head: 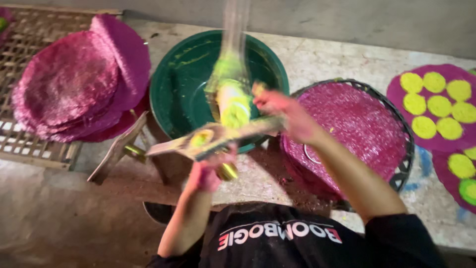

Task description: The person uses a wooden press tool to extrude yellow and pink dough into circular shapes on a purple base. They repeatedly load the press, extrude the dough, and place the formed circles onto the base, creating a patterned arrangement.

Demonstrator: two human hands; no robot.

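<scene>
Above green basin [181, 94], wooden press [218, 136] gripped by left hand [206, 173] and right hand [282, 111]. Yellow-green dough [233, 101] smeared, blurred; likely dropped outside basin if press tilted.

Both hands — left hand [207, 174], right hand [283, 115] — grip a dough-smeared wooden press [218, 136].
</scene>
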